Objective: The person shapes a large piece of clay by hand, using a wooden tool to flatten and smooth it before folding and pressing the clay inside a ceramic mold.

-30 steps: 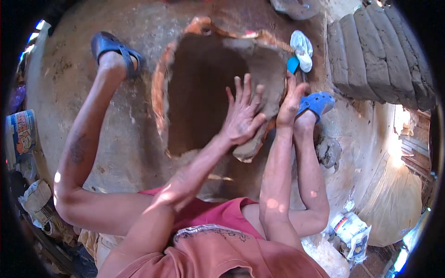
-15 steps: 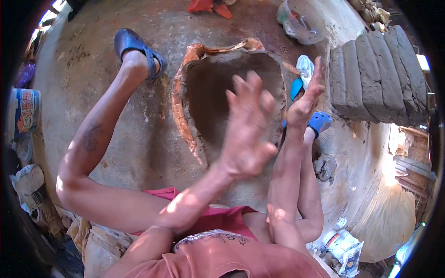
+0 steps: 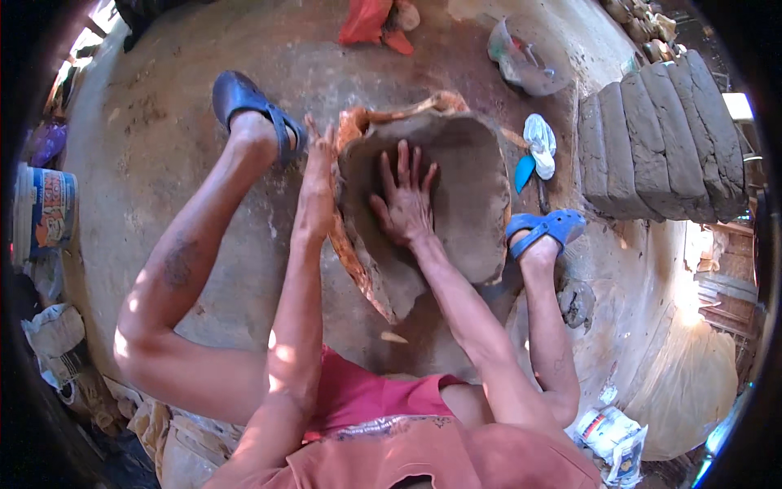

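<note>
A rough orange-brown mould lies on the floor between my legs, lined with grey-brown clay. Inside it, my right hand rests open and flat on the clay, fingers spread. At the outer left rim, my left hand stands edge-on against the mould, fingers stretched out and holding nothing. Just right of the mould lie a teal flat piece and a white plastic-like bundle. My feet, in blue clogs, flank the mould on both sides.
Stacked grey clay slabs stand at right. A clear basin and red cloth are beyond the mould. A grey lump, plastic sack and white container lie at right, a printed bucket at left.
My hands have swapped sides: the left moved from over the clay to the outer left rim, the right from beyond the right rim onto the clay. The mould appears lower in view.
</note>
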Demonstrator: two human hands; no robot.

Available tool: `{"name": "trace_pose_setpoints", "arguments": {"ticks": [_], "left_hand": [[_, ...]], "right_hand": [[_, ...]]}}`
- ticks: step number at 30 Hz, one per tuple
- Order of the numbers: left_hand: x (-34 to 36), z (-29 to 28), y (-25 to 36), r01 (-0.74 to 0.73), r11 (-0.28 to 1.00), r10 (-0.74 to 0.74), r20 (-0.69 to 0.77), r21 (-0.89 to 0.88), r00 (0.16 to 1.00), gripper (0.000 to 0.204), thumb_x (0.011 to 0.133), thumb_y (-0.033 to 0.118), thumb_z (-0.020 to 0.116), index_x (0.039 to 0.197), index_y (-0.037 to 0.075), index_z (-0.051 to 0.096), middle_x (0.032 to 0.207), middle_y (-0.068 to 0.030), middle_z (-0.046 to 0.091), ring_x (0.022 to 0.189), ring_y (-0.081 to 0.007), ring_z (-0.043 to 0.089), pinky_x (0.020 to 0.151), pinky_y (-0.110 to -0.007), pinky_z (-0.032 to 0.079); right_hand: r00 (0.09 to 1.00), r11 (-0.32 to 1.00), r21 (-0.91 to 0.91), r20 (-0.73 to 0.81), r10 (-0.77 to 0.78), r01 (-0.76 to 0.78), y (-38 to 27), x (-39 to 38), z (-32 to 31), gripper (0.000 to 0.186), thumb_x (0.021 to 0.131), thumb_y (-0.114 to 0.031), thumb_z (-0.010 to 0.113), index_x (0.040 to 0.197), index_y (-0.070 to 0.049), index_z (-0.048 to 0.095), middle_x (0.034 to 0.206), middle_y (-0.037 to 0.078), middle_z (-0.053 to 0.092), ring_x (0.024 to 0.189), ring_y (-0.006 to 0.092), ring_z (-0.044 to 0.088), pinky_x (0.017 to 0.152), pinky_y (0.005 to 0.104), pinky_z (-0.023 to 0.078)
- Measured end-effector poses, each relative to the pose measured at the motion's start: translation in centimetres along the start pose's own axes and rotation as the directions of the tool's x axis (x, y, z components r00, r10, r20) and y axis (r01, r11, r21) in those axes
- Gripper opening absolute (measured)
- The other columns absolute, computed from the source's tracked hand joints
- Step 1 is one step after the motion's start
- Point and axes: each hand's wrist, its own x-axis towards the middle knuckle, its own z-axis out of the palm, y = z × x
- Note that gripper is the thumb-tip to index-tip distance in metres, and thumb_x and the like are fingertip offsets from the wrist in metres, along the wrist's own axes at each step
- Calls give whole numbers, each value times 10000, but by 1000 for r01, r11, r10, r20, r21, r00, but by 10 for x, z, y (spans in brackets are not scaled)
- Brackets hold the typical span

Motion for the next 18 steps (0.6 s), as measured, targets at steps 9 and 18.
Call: {"name": "trace_pose_setpoints", "arguments": {"ticks": [9,18], "left_hand": [[-1,-2,15,-29,999,31,-89,29,996,612,1145,457,288,1680,180,177,1684,-143,297,1494,-254,369,1216,-361,314],[3,-9,9,124,981,-100,-155,151,983,662,1129,516,330,1510,5,509,1446,-143,579,1304,-197,529,1105,-334,400]], "right_hand": [[903,927,279,-412,-119,249,-35,62,-41,814,1043,-601,398,1658,-92,241,1720,179,202,1589,440,121,1240,655,27],[939,872,440,-340,-59,214,-18,99,-3,883,1020,-714,288,1636,-82,302,1695,158,289,1586,374,206,1255,604,73]]}}
